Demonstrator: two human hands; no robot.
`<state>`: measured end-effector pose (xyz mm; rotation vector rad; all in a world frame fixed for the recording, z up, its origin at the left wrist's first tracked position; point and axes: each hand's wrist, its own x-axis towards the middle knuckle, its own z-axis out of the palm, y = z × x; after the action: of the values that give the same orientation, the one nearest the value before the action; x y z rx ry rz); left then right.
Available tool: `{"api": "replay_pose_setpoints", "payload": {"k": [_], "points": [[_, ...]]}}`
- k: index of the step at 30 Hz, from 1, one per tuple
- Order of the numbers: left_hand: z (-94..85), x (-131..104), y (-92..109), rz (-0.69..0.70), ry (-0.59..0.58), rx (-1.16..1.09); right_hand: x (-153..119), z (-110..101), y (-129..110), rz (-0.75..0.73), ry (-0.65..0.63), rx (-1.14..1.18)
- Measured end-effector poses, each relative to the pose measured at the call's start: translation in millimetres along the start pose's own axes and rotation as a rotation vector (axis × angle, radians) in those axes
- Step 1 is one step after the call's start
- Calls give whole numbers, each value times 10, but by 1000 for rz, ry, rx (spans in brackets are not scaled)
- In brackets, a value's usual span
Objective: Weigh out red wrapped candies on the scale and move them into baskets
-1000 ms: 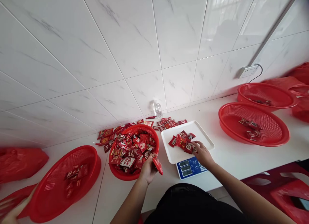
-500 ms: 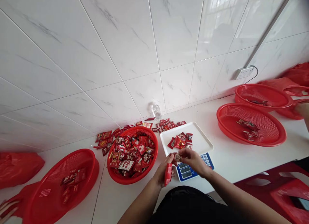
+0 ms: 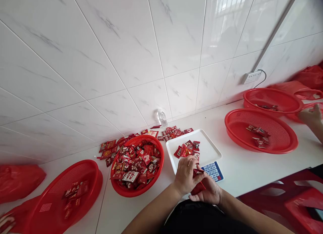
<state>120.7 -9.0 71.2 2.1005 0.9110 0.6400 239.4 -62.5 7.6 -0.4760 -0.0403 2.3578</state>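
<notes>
My left hand (image 3: 185, 176) is closed on a small dark-red wrapped candy (image 3: 198, 172), close over my other hand. My right hand (image 3: 210, 190), palm turned up, has its fingers around a red packet (image 3: 196, 189); part of it is covered by both hands. Just beyond them several red wrapped sweets (image 3: 186, 149) lie on the white tray (image 3: 209, 143) of a scale. The scale's blue keypad (image 3: 213, 171) shows at the right, while my hands hide its display. Left of my hands stands a red basket (image 3: 162, 160) heaped with wrapped sweets.
More sweets (image 3: 173, 132) lie along the wall by a clear plastic bottle (image 3: 162, 118). Red baskets with a few sweets stand at left (image 3: 94, 180) and right (image 3: 228, 126). Another person's hand (image 3: 311, 113) is at far right; fingers (image 3: 6, 222) show at lower left.
My left hand has moved right and up, over the scale's display. My right hand has dropped lower and turned palm up, and the red packet has passed from my left hand to my right.
</notes>
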Motion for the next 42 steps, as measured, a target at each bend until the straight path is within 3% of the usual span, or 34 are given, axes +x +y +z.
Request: {"api": "replay_pose_setpoints", "payload": {"k": [3, 6, 8, 11, 13, 17, 21, 30, 34, 39, 42], "points": [[40, 30, 31, 122, -101, 44, -77, -189, 2, -78, 78, 105], [87, 57, 1, 167, -218, -52, -192, -362, -50, -221, 121, 108], [122, 129, -95, 98, -167, -131, -303, -445, -127, -259, 126, 68], [174, 348, -349, -157, 101, -92, -493, -533, -273, -293, 154, 37], [215, 524, -525, -320, 184, 9, -607, -583, -357, -325, 194, 29], [363, 798, -703, -514, 50, 128, -755, -670, -449, -335, 235, 21], [547, 973, -717, -538, -58, 224, -821, -712, -507, -317, 229, 12], [714, 1094, -811, -505, 69, 270, -896, -785, -696, -244, 223, -36], [679, 1095, -861, -519, 203, 212, -913, -836, -748, -225, 210, -47], [433, 1110, -914, -559, 447, -49, -927, -850, -787, -192, 184, -9], [315, 1066, -845, -611, 462, -90, -920, -836, -802, -169, 187, -9]]}}
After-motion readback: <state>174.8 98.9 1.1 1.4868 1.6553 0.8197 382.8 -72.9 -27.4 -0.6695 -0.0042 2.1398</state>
